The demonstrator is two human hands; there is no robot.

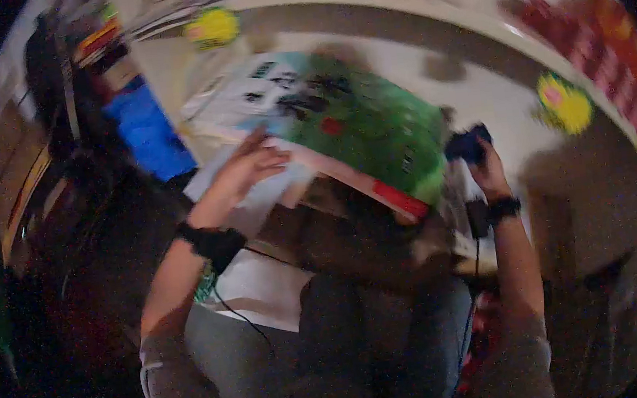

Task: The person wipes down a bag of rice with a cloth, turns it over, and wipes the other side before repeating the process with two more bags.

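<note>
At the far left, dark clutter and a blue object (145, 135) crowd the edge of the pale worktop (478, 99), so there is little free room on that side. Next to it, the left hand (254, 167) lies flat, fingers spread wide, on a pale sheet (257, 197) at the near left corner of a large flat board (350, 131) printed in green and white with a red-and-pink border; the left grip is open and pressing rather than clasping. The board rests tilted over the worktop's near edge, its lower side hanging out toward the person's lap. It looks thin, broad and fairly stiff, probably light card, so it is likely to flex or tip if lifted by one corner; taking it by two opposite edges seems the safer hold, and the printed face may be smooth enough to slide under a flat palm. At the board's right edge, the right hand (488, 171) is raised with its fingers curled round a small dark blue object (468, 144), so that grip is closed on it; the picture is too blurred to tell what the object is, though it looks compact and easy to hold in one hand. Both wrists carry dark bands, and a thin cable runs down from the left one, which could catch on the board's corner. Further right the worktop is more open, with a yellow round thing (566, 104) near its curved rim and a red patterned patch (603, 49) beyond it.
</note>
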